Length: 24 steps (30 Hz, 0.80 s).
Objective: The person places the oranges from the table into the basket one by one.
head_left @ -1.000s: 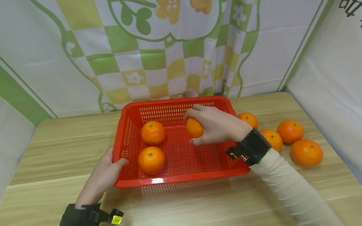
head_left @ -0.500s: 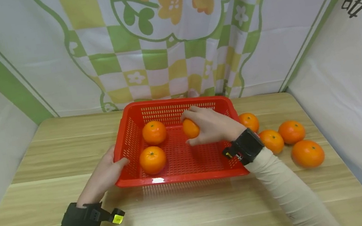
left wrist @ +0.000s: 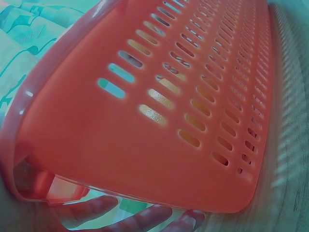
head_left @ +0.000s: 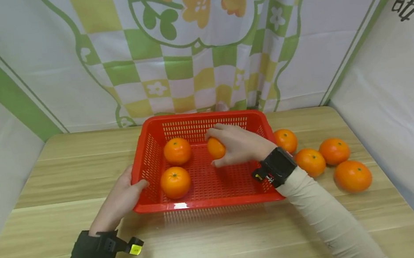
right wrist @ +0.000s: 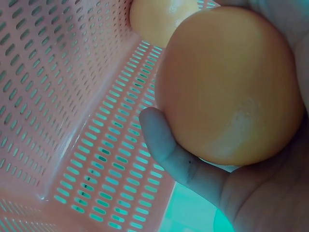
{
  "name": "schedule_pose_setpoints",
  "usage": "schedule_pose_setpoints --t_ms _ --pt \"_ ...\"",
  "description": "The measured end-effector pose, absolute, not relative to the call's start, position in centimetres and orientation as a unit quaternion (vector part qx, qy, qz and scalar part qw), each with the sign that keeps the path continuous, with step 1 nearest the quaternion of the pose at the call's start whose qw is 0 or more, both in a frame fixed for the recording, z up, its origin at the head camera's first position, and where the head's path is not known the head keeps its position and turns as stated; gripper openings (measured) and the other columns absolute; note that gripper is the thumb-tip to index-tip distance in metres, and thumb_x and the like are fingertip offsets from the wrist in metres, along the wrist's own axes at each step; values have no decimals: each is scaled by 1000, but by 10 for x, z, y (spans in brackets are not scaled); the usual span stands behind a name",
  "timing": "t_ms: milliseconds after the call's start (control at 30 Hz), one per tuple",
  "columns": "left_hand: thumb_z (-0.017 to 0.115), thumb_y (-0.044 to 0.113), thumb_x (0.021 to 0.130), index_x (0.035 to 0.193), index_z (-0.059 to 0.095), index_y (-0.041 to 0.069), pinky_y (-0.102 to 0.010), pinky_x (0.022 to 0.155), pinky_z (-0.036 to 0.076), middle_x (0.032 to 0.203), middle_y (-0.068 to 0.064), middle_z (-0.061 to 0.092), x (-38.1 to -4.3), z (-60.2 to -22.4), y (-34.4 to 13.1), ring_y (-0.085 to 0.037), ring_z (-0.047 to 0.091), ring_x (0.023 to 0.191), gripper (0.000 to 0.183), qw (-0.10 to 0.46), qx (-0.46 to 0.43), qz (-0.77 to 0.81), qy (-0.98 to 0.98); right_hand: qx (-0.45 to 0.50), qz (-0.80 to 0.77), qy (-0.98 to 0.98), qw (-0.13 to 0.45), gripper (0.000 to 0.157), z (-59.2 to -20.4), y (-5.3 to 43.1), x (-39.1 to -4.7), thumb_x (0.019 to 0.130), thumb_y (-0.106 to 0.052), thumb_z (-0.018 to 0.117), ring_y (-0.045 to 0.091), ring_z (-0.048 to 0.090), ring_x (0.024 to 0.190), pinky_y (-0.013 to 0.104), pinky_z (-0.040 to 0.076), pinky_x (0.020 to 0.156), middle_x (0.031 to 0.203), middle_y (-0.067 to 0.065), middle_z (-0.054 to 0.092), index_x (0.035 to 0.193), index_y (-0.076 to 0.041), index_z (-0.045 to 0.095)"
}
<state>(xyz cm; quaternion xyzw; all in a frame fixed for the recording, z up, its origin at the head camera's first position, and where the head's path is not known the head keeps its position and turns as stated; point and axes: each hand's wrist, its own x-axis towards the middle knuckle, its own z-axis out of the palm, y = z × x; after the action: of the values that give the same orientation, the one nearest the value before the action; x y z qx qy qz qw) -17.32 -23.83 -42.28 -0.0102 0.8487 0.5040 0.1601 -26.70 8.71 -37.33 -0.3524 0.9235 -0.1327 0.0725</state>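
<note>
A red plastic basket [head_left: 218, 201] with slotted walls stands on the table. My left hand [head_left: 122, 197] grips its left rim, thumb over the edge; in the left wrist view the fingers [left wrist: 145, 218] reach along the outside of the wall. Inside the basket, my right hand [head_left: 238, 144] holds an orange [head_left: 215, 148] over the slotted floor. The right wrist view shows this orange [right wrist: 231, 87] large, with the thumb [right wrist: 166, 145] curled against its side. Two more oranges lie in the left part of the basket, one behind [head_left: 177, 151] and one in front [head_left: 175, 182].
Several oranges [head_left: 334, 151] lie on the wooden table [head_left: 225, 251] right of the basket, the nearest [head_left: 286, 140] close by its right wall. A checked curtain [head_left: 179, 79] hangs right behind the basket. White cloth walls [head_left: 408, 107] stand at both sides.
My right hand has moved a little to the left inside the basket with the orange. My left hand keeps its grip on the rim. The head view has shifted slightly.
</note>
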Motion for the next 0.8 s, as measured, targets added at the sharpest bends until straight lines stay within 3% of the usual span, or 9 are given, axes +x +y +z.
schedule_pose_setpoints --t_ms 567,800 --pt "46 18 107 164 24 9 -42 92 62 146 -24 59 -172 -424 -241 -30 72 109 62 155 -7 507 848 -346 -118 926 98 60 -375 80 -282 85 -42 83 24 62 102 41 55 91 123 6 61 133 -13 61" --pt "45 18 107 164 25 9 -42 92 61 146 -24 60 -173 -424 -241 -29 72 109 62 151 -4 507 849 -349 -101 926 101 63 -376 77 -289 84 -44 83 24 62 107 41 54 95 126 8 64 134 -12 60"
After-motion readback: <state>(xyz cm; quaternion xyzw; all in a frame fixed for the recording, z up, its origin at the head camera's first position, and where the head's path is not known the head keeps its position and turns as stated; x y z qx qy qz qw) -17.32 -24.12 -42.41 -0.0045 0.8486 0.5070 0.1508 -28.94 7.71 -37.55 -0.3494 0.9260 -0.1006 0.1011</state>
